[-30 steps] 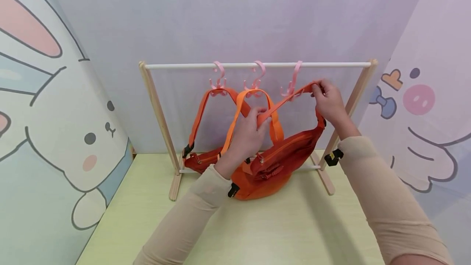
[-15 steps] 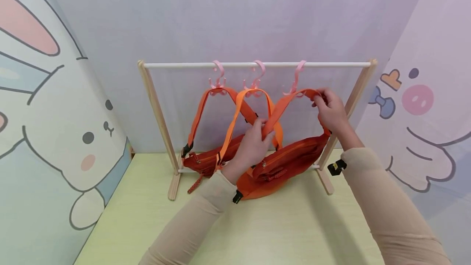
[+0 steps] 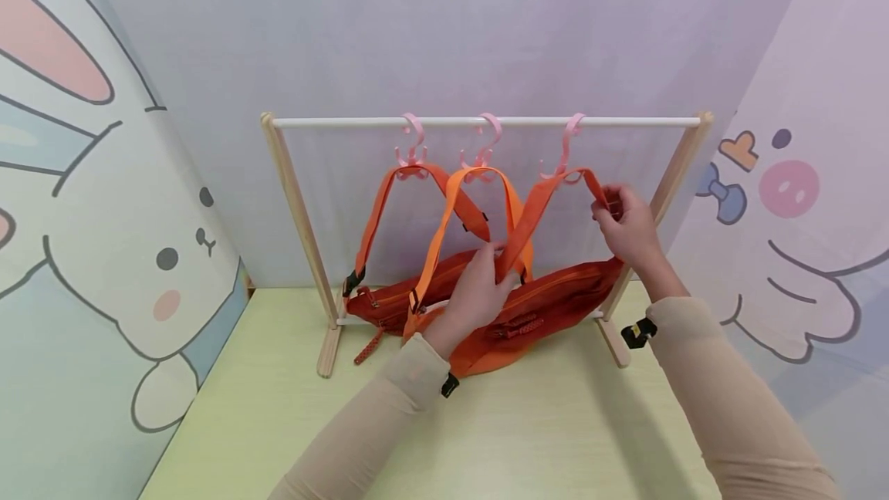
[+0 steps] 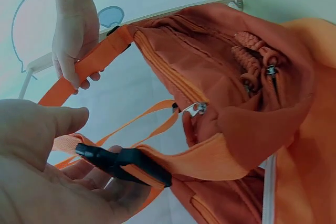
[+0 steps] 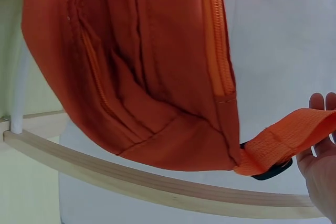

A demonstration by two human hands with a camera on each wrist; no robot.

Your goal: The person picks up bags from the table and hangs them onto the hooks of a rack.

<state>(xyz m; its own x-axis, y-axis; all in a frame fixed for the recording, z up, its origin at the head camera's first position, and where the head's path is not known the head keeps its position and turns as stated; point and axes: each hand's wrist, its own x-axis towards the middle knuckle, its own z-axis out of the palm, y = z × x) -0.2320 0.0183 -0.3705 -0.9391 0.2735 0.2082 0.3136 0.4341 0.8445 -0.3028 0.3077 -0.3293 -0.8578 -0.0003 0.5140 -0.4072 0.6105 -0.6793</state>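
Observation:
A rust-red waist bag (image 3: 572, 292) hangs by its orange strap (image 3: 533, 214) from the right pink hook (image 3: 569, 141). My left hand (image 3: 474, 290) holds the strap's left side low down, thumb and fingers on either side of it. Close up in the left wrist view, a black buckle (image 4: 140, 164) on the strap lies across those fingers. On the far side, my right hand (image 3: 632, 234) pinches the strap between thumb and fingers, below the hook. Several zips and braided pulls (image 4: 247, 59) show on the bag's front.
Another rust-red bag (image 3: 392, 307) hangs from the left hook (image 3: 415, 133), and a brighter orange bag (image 3: 489, 361) from the middle hook (image 3: 491, 133). All hooks hang on the white rail (image 3: 333, 124) of a wooden-legged rack (image 3: 299, 214) on the pale table (image 3: 243, 407).
The strap has come onto the right hook and the bag has sunk. The right hand has slid down the strap's right side, the left hand slightly down. The right hook has shifted right along the rail.

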